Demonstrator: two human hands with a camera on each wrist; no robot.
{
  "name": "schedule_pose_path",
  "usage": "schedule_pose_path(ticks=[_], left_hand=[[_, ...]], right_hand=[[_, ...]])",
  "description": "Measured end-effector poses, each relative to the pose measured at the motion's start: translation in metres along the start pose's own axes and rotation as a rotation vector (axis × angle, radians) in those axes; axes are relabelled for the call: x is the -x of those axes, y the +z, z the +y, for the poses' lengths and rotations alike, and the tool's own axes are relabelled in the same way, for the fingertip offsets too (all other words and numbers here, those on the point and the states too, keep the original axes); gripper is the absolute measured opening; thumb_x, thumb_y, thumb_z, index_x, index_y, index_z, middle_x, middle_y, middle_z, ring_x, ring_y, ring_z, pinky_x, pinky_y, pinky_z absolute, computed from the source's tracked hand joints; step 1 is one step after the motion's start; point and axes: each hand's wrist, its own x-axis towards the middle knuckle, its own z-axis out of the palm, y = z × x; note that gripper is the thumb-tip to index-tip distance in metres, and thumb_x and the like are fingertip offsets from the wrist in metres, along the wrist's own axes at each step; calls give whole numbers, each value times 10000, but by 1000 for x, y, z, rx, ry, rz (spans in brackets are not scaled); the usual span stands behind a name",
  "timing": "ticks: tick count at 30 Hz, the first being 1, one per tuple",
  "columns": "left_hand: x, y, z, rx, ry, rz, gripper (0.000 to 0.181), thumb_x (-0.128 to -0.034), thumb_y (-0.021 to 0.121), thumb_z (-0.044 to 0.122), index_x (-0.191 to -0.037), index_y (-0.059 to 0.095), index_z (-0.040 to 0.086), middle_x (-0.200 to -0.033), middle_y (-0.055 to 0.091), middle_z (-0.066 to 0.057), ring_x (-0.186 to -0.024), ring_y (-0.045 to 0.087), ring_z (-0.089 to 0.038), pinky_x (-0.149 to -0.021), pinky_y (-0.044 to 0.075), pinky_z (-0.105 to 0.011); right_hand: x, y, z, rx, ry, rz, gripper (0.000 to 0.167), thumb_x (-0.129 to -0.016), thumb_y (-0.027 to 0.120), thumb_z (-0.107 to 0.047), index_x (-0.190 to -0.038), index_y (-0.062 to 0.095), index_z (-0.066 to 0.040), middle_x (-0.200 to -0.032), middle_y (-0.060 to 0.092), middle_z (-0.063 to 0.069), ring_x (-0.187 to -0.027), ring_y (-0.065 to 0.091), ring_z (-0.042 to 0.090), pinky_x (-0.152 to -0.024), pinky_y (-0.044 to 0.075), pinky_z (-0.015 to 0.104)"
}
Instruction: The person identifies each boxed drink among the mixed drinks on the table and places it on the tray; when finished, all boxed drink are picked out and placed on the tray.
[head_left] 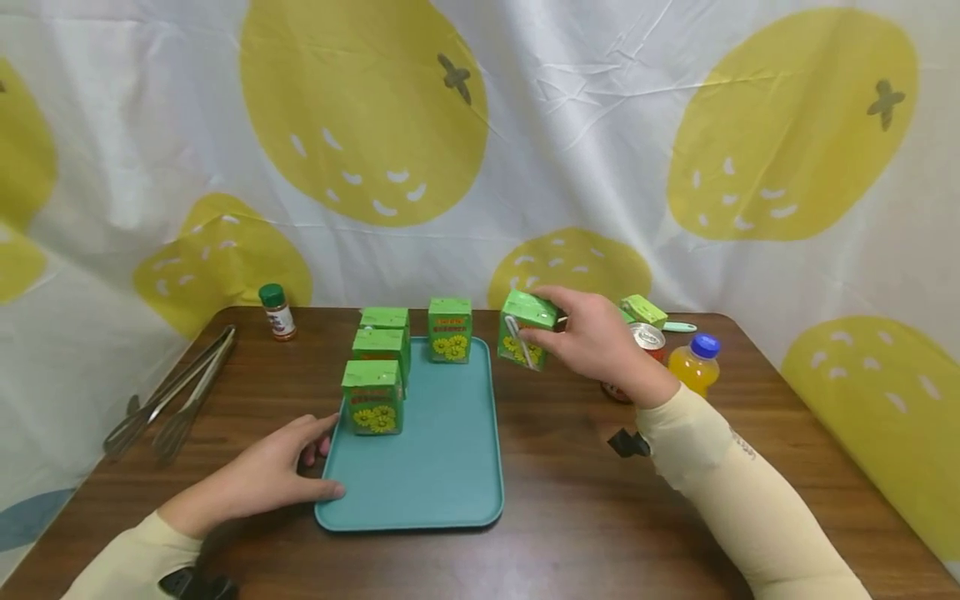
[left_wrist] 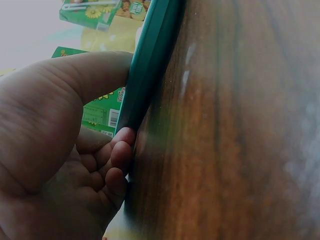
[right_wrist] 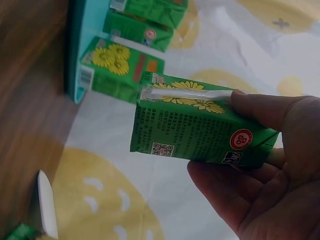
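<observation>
My right hand (head_left: 592, 337) pinches a green drink carton (head_left: 522, 333) in the air beyond the tray's right edge; a wrapped straw runs along the carton (right_wrist: 200, 125). The teal tray (head_left: 420, 483) lies on the table. My left hand (head_left: 266, 475) grips its left edge, the thumb over the rim; in the left wrist view that hand (left_wrist: 65, 125) has its fingertips against the outer side. Three similar cartons stand in a column at the tray's left, the nearest carton (head_left: 373, 400) in front, and another carton (head_left: 450, 332) stands at the back right of the tray.
At the left lie metal utensils (head_left: 180, 392), with a green-capped spice jar (head_left: 277, 312) behind them. Right of my right hand are a can (head_left: 647, 337), a blue-capped orange bottle (head_left: 695, 364), a green box (head_left: 643, 311) and a pale green handle (head_left: 680, 327). A patterned cloth hangs behind the table.
</observation>
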Motion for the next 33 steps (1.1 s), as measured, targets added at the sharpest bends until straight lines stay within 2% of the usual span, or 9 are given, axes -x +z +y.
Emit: schedule_pose_path(ticks=[10,12,18,24,30,33], left_hand=[[-1,1,0,1,6,-4,998,-851,981,429,-1540,533,-137,-1045,555,14,-918,514,-122,-738,446,-293],[-1,1,-1,-1,2,-4,1004,-847,983,431,-1543,532,-137,-1043,555,14,-921,517,-128,-741,448,-293],[-2,1,-2,-11,-13,-3,1012,-847,981,444,-1550,532,-129,-1043,560,13,-929,530,-140,-757,461,-291],[-2,1,0,0,6,-2,1014,-852,979,433,-1551,521,-142,-1043,556,9,-927,523,-140,-754,455,-295],[-2,1,-1,2,-6,-4,1014,-853,978,427,-1558,517,-137,-1047,556,8,-930,522,-142,-753,454,-292],[-2,1,-1,-1,-9,-6,1010,-854,976,430,-1557,520,-134,-1046,556,8,-930,522,-143,-753,453,-292]], right_hand=[[-10,30,-11,-4,-54,-45,458,-951,913,-328,-1335,764,-130,-1041,767,14,-809,664,190,-733,543,445],[-13,36,-14,-10,-58,-59,464,-954,911,-327,-1351,766,-135,-1064,773,15,-828,669,182,-744,548,443],[-20,51,-19,-55,-28,-126,573,-969,900,-337,-1471,719,-127,-1135,774,36,-854,672,178,-772,557,435],[-28,68,-21,-94,3,-191,586,-990,879,-360,-1492,695,-122,-1059,751,13,-786,642,158,-759,542,421],[-33,82,-21,-117,29,-240,617,-1013,855,-369,-1537,657,-113,-1098,745,7,-667,601,133,-732,534,401],[-36,86,-19,-121,32,-254,619,-1019,849,-371,-1545,649,-114,-1114,739,12,-668,600,127,-730,536,399]])
